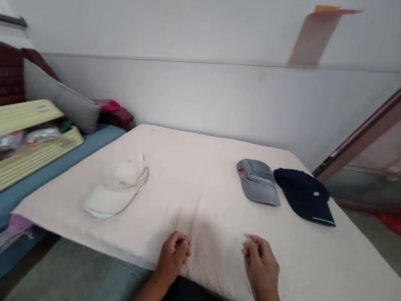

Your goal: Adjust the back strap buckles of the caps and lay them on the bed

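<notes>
My left hand [174,256] is at the table's front edge with its fingers curled in and nothing visible in them. My right hand [260,263] hovers over the cloth further right, its thumb and fingertips drawn together; whether anything small is between them cannot be made out. A white cap [117,187] lies at the left of the table. A grey cap [259,183] with a small red mark lies beyond my right hand, and a dark navy cap [304,193] sits close to its right. Neither hand touches a cap.
A pale pink cloth [185,168] covers the table, with a white wall [191,98] behind. On the left are a blue bench [107,135], a grey cushion [65,96] and a yellow-green slatted rack [21,113] with bags. A red object [399,225] lies at the far right.
</notes>
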`<move>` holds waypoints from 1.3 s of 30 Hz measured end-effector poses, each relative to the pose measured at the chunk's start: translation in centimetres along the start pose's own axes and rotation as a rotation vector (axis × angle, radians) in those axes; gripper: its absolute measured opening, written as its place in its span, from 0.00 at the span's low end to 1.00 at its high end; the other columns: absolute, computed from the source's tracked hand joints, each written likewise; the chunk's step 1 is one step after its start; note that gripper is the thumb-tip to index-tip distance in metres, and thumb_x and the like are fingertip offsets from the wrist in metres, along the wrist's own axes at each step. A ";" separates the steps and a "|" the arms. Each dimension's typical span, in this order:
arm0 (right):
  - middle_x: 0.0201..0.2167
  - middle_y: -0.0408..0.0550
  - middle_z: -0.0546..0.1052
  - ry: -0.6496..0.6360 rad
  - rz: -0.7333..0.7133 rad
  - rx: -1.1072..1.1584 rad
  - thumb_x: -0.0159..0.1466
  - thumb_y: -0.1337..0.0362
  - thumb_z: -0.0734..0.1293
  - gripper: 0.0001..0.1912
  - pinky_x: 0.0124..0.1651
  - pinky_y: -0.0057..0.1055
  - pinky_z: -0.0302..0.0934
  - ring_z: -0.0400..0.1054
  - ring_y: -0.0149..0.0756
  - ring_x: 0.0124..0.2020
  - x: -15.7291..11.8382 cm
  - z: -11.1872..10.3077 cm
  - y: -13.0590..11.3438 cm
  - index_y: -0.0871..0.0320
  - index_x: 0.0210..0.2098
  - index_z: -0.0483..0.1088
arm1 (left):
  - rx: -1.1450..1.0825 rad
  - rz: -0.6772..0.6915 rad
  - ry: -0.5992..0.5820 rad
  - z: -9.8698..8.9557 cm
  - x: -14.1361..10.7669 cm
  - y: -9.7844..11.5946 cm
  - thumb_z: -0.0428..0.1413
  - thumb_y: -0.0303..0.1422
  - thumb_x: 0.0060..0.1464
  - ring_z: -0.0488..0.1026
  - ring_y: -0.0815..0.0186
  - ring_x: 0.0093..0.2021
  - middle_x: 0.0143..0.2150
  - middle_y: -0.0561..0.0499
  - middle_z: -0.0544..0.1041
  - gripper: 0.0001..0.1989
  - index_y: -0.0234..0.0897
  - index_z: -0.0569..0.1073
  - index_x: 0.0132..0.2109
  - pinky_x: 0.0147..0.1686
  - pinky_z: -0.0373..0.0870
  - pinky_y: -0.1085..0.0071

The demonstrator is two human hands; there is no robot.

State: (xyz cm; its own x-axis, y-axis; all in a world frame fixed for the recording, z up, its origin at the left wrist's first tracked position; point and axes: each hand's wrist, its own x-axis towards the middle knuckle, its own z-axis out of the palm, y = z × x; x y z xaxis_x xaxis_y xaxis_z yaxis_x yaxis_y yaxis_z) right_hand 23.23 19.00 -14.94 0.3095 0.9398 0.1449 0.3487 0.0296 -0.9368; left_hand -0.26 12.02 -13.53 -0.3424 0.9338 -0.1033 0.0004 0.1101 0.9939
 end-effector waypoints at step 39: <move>0.33 0.52 0.78 -0.084 -0.025 -0.275 0.52 0.51 0.63 0.17 0.41 0.42 0.64 0.72 0.49 0.35 -2.3 0.7 -2.0 0.56 0.33 0.72 | -0.938 -0.134 0.280 -18.8 -2.0 11.1 0.61 0.28 0.50 0.56 0.79 0.14 0.17 0.63 0.55 0.15 0.37 0.60 0.26 0.13 0.55 0.84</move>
State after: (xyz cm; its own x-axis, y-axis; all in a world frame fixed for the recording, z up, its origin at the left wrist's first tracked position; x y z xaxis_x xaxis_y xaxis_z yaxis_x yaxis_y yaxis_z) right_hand 21.16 17.00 -13.68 0.2273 0.9652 0.1291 0.5860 -0.0297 -0.8098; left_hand -17.25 4.95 -1.55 -0.4950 0.8061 -0.3245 -0.7580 -0.2180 0.6148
